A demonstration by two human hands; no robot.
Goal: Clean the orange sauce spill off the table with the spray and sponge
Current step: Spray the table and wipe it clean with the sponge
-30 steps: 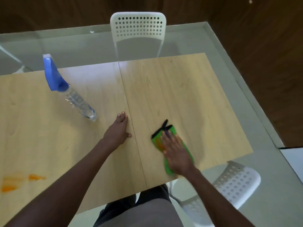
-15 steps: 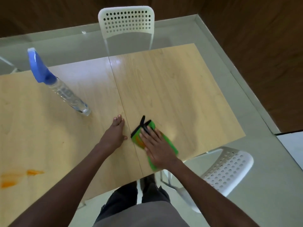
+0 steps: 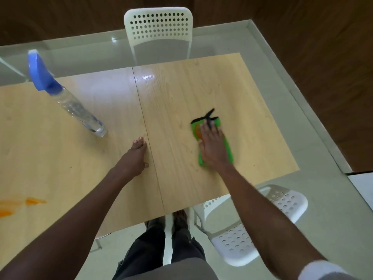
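A green sponge cloth with a black edge and an orange stain lies on the right half of the wooden table. My right hand presses flat on it. My left hand rests flat on the table beside the centre seam, holding nothing. A clear spray bottle with a blue trigger head stands to the left, apart from both hands. An orange sauce smear shows at the table's left front edge, far from the sponge.
A white perforated chair stands at the table's far side. Another white chair sits at the near right, by my right arm. My legs are below the near edge. Grey floor and dark wood walls surround the table.
My right hand slid the sponge left toward the seam, then back right and farther from me. My left hand stayed planted. The view shifted a little.
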